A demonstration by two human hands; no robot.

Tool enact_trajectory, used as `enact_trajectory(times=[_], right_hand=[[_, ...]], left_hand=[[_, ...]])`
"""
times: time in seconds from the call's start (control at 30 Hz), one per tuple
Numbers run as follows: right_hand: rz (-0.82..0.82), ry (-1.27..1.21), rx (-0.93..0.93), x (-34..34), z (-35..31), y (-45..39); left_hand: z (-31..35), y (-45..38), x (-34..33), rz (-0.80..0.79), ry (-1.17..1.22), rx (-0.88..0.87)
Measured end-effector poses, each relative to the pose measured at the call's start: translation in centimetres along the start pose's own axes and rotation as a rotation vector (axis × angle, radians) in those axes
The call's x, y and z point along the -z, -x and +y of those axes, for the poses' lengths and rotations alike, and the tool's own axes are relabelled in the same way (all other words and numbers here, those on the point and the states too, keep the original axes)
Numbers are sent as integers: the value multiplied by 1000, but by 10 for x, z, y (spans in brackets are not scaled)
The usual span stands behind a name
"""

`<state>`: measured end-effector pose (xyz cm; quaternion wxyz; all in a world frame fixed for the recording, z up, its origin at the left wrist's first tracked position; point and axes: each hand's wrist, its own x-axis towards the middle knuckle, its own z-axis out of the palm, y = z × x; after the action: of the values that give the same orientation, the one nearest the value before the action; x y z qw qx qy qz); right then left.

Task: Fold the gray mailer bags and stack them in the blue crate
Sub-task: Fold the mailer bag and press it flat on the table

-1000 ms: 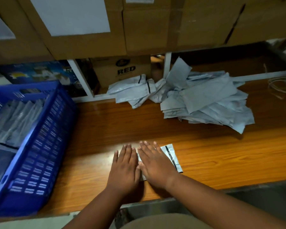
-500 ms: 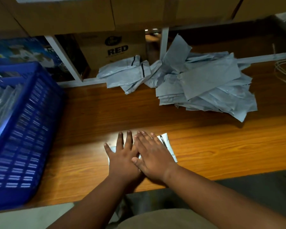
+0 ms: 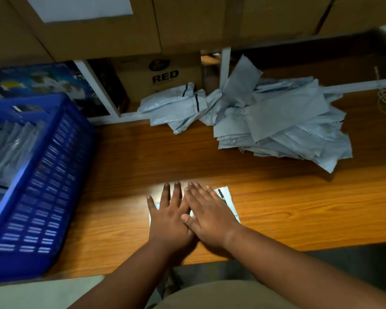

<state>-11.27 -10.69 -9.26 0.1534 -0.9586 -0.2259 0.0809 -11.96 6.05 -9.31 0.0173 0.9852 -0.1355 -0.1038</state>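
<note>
Left hand [image 3: 168, 216] and right hand [image 3: 206, 211] flat, fingers straight, pressing folded mailer bag [image 3: 226, 202] at lower centre. Blue crate [image 3: 40, 197] lies left; left hand nearer.

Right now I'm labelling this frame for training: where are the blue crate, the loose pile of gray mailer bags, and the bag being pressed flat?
blue crate [image 3: 42, 197]: head view, slatted near side wall.
loose pile of gray mailer bags [image 3: 283, 121]: head view, flat top bag.
folded bag [image 3: 226, 201]: head view, corner showing beside the right hand.

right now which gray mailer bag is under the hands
The folded mailer bag at the table's near edge, pressed flat by the left hand and right hand; the loose pile lies untouched farther back.
</note>
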Motion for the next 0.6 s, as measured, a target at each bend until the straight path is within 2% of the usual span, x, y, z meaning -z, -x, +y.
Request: enact_trajectory(times=[0.13, 0.33, 0.6], right_hand=[[40, -14, -1, 17, 7, 13], [-34, 95, 29, 5, 18, 20], [-23, 70, -39, -1, 25, 20]], left_hand=[[2, -7, 5, -45, -55, 0], [28, -4, 0, 18, -59, -13], [26, -7, -4, 50, -36, 17]])
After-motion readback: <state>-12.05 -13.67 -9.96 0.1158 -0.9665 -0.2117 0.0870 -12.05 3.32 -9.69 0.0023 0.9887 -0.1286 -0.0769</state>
